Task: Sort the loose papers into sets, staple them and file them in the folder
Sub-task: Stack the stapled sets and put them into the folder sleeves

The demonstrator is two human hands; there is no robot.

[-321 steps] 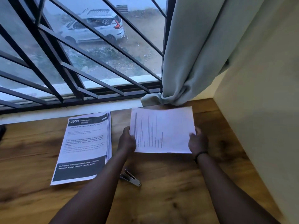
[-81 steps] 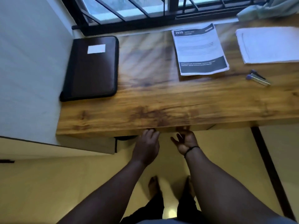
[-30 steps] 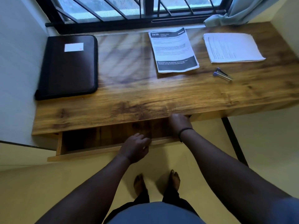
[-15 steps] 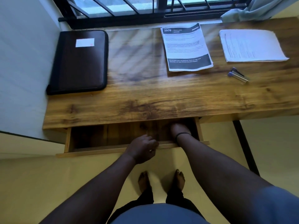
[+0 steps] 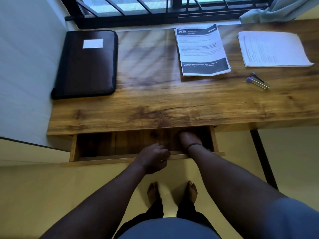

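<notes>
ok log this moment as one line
left hand: grips drawer front | right hand: reaching inside, fingers hidden | papers, stapler, folder: untouched on desk

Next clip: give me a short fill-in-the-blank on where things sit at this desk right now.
1. The black folder lies at the desk's ____ end.
2. The stapler lies in front of the ____ paper stack.
3. The right hand reaches inside the open ____.
4. The left hand rests on the drawer's front ____.

Missing words: left; right-hand; drawer; edge
</notes>
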